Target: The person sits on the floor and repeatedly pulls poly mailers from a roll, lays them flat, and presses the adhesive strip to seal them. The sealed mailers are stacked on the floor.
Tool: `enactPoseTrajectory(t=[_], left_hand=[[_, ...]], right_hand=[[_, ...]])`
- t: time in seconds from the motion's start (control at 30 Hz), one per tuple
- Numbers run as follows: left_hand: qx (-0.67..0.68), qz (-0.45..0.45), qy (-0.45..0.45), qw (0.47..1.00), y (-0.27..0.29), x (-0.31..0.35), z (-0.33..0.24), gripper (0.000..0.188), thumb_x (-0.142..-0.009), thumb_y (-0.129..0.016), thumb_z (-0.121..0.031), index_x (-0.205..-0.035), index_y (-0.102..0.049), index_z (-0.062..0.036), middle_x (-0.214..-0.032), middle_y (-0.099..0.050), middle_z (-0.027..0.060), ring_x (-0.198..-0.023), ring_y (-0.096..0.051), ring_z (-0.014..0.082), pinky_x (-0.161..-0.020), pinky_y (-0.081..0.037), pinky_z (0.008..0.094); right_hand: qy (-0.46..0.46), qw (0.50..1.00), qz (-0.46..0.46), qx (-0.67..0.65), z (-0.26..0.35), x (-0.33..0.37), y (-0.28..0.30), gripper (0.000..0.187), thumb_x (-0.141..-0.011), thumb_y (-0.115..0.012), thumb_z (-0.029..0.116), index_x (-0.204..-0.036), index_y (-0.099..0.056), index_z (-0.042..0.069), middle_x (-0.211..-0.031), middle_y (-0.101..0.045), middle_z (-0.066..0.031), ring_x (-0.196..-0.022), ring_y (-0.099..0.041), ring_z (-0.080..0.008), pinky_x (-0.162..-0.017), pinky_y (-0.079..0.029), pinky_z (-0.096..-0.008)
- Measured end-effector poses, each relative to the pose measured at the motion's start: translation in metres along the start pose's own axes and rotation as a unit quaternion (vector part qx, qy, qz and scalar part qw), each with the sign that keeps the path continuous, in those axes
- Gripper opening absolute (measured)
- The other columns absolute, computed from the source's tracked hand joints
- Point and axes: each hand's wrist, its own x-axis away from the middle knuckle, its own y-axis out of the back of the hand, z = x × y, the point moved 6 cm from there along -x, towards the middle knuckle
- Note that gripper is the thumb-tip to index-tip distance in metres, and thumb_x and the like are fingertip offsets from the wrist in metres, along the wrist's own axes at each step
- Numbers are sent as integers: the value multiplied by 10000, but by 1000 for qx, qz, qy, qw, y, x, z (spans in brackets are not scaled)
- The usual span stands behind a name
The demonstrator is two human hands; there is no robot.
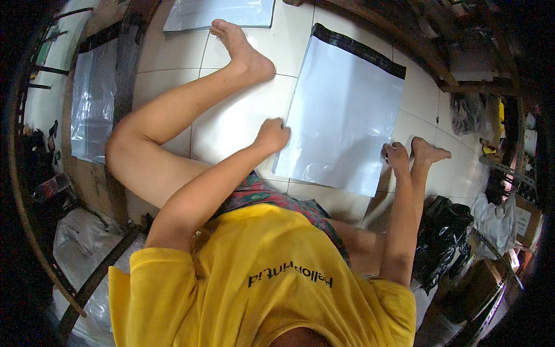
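Note:
A stack of pale grey plastic mailing bags with a black band along its far end lies on the white tiled floor between my legs. My left hand is closed at the stack's left edge, its fingertips partly hidden. Across from it, my right hand has its fingers curled in at the right edge, close to my right foot. Both hands appear to pinch the sides of the stack, which rests flat and slightly turned.
Beyond my left foot lies another pile of pale plastic bags. More bags with a black band lie on a wooden board at left. Black plastic and a white bag sit at right, and a wooden beam runs along the far side.

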Motion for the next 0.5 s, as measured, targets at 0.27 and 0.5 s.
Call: enactPoseTrajectory(t=[0.27, 0.5], left_hand=[[-7, -11, 3, 1000, -28, 51, 21, 343, -862, -562, -212, -972, -637, 105, -974, -623, 343, -987, -592, 468, -926, -470, 511], [-23, 12, 26, 999, -33, 47, 20, 383, -882, -555, -212, -1083, -614, 108, -1095, -582, 336, -1044, -575, 462, -961, -465, 510]], right_hand=[[43, 998, -4, 46, 39, 77, 1, 329, -883, -626, 293, -879, -640, -36, -954, -668, -300, -952, -647, -472, -861, -515, -515], [54, 995, -6, 80, 34, 74, -3, 308, -878, -631, 264, -925, -659, -39, -959, -675, -301, -959, -655, -458, -867, -512, -512]])
